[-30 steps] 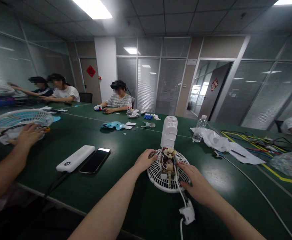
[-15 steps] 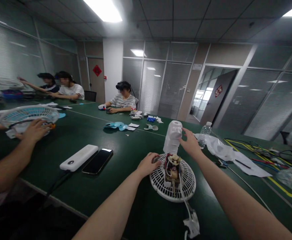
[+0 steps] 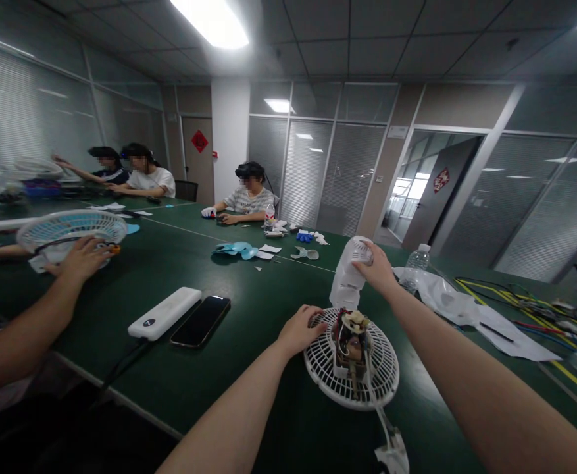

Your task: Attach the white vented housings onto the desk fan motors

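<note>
A round white fan grille (image 3: 318, 375) lies on the green table, with an exposed fan motor (image 3: 353, 349) and its wiring on top. My left hand (image 3: 302, 332) grips the grille's left rim, thumb over the slats. Just behind it, a tall white plastic motor cover (image 3: 346, 283) with a vented top leans to the right. Around that vented top my right hand (image 3: 377, 268) is closed. From the motor a white cord (image 3: 381, 418) runs toward the near edge, through a torn white wrapping. Some fingertips of both hands are hidden.
A white power bank (image 3: 166, 313) and a phone (image 3: 200, 320) lie to the left. A co-worker's hand (image 3: 83, 258) holds another fan grille (image 3: 71, 227). Blue fan blades (image 3: 233, 250), a water bottle (image 3: 419, 258), white sheeting (image 3: 436, 296) and cables lie around; people sit farther back.
My right hand has closed around the top of the motor cover, which now tilts further right. My left hand stays on the grille rim. The view has shifted slightly left.
</note>
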Demonstrator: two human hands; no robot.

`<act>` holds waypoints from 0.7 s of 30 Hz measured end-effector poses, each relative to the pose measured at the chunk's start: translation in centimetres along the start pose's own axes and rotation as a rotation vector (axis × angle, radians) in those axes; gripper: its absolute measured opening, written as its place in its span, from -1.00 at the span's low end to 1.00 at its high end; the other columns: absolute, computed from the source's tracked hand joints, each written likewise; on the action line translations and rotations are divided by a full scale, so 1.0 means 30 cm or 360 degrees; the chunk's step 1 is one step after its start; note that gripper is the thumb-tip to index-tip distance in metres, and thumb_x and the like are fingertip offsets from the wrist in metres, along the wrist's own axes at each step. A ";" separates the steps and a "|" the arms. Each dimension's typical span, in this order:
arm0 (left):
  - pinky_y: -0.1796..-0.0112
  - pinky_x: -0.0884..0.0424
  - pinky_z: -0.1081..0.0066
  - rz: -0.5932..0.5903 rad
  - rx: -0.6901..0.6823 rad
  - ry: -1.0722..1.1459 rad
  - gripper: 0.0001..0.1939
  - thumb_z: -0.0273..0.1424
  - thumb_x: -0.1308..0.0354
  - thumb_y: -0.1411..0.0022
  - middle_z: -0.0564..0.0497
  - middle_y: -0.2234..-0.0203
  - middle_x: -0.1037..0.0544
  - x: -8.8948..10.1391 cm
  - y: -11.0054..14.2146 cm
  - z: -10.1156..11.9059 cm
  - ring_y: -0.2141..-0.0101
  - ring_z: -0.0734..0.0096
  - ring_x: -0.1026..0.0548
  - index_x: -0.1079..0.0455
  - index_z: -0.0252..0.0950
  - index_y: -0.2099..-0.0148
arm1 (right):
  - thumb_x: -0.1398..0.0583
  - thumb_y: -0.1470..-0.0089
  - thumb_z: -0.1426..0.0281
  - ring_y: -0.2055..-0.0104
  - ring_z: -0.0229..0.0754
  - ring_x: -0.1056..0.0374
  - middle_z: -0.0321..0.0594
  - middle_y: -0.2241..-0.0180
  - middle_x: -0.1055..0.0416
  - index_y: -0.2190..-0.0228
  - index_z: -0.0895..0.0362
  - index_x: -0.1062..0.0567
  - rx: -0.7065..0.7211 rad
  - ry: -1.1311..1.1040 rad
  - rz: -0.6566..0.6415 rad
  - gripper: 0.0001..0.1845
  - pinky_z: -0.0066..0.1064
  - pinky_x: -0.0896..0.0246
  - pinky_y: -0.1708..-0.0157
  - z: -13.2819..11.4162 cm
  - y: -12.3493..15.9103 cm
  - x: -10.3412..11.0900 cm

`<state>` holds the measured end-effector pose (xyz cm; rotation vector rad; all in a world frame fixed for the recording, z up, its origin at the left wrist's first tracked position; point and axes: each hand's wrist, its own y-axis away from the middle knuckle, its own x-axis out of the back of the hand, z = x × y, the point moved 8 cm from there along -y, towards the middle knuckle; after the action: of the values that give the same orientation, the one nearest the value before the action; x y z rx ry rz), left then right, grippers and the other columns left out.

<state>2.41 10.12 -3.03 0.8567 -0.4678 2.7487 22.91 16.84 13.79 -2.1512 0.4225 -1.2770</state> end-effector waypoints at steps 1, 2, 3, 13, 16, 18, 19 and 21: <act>-0.03 -0.27 0.33 -0.0006 0.0003 -0.0001 -0.57 -0.11 -0.10 -0.16 0.03 0.01 -0.38 0.000 0.001 0.001 0.09 0.26 -0.43 -0.36 -0.09 -0.05 | -0.21 0.05 0.27 -0.23 0.01 -0.05 -0.10 -0.15 -0.18 -0.14 0.09 -0.19 -0.0010 0.0003 0.0026 -0.29 -0.12 0.05 -0.20 0.005 0.002 0.005; -0.03 -0.28 0.33 -0.0011 0.0003 0.0000 -0.57 -0.11 -0.10 -0.15 0.03 0.01 -0.38 0.000 0.002 0.002 0.09 0.26 -0.43 -0.36 -0.09 -0.05 | -0.21 0.05 0.27 -0.23 0.01 -0.05 -0.09 -0.16 -0.18 -0.15 0.09 -0.18 -0.0017 0.0005 0.0044 -0.28 -0.12 0.05 -0.20 0.009 0.004 0.009; -0.02 -0.28 0.34 -0.0012 0.0002 0.0004 -0.57 -0.11 -0.10 -0.16 0.03 0.01 -0.38 0.001 0.003 0.002 0.09 0.26 -0.43 -0.36 -0.09 -0.05 | -0.21 0.05 0.27 -0.23 0.02 -0.05 -0.08 -0.16 -0.18 -0.15 0.09 -0.18 -0.0020 0.0007 0.0052 -0.28 -0.12 0.05 -0.20 0.012 0.006 0.011; -0.06 -0.25 0.34 -0.0003 0.0002 0.0002 -0.58 -0.11 -0.12 -0.14 0.01 0.03 -0.39 -0.008 -0.007 -0.006 0.07 0.26 -0.42 -0.37 -0.11 -0.03 | -0.19 0.01 0.30 -0.27 -0.01 0.00 -0.06 -0.20 -0.09 -0.17 0.07 -0.15 -0.0002 0.0042 -0.0029 -0.30 -0.15 0.04 -0.21 -0.018 0.054 -0.029; -0.05 -0.26 0.34 0.0005 -0.0019 0.0006 -0.58 -0.09 -0.11 -0.14 0.01 0.03 -0.39 -0.008 -0.008 -0.004 0.08 0.26 -0.43 -0.37 -0.10 -0.02 | -0.20 0.03 0.23 -0.29 0.01 0.05 -0.04 -0.24 0.01 -0.21 0.09 -0.03 -0.0020 0.0071 -0.0006 -0.18 -0.18 0.02 -0.20 -0.042 0.081 -0.041; -0.04 -0.26 0.33 0.0011 -0.0018 0.0003 -0.58 -0.08 -0.11 -0.14 0.02 0.04 -0.39 -0.008 -0.009 -0.006 0.09 0.26 -0.43 -0.37 -0.09 -0.02 | -0.22 0.05 0.15 -0.30 0.07 0.11 0.06 -0.24 0.06 -0.24 0.18 0.08 -0.0080 0.0102 0.0050 -0.05 -0.15 0.01 -0.19 -0.048 0.102 -0.045; -0.04 -0.27 0.34 0.0013 -0.0015 0.0000 -0.58 -0.08 -0.11 -0.14 0.02 0.04 -0.39 -0.009 -0.009 -0.007 0.09 0.26 -0.43 -0.37 -0.09 -0.02 | -0.22 0.07 0.10 -0.30 0.12 0.12 0.13 -0.23 0.06 -0.24 0.23 0.11 -0.0124 0.0122 0.0084 0.00 -0.11 0.00 -0.18 -0.049 0.114 -0.047; -0.03 -0.27 0.34 0.0022 -0.0013 -0.0005 -0.58 -0.08 -0.10 -0.15 0.02 0.03 -0.39 -0.008 -0.009 -0.009 0.09 0.25 -0.43 -0.37 -0.09 -0.03 | -0.23 0.11 0.03 -0.25 0.23 0.06 0.24 -0.17 -0.01 -0.21 0.32 0.09 -0.0216 0.0165 0.0138 0.06 -0.05 -0.03 -0.14 -0.047 0.136 -0.054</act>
<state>2.57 10.45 -3.32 0.8591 -0.4872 2.7560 21.02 14.12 10.60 -2.1578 0.6552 -1.3492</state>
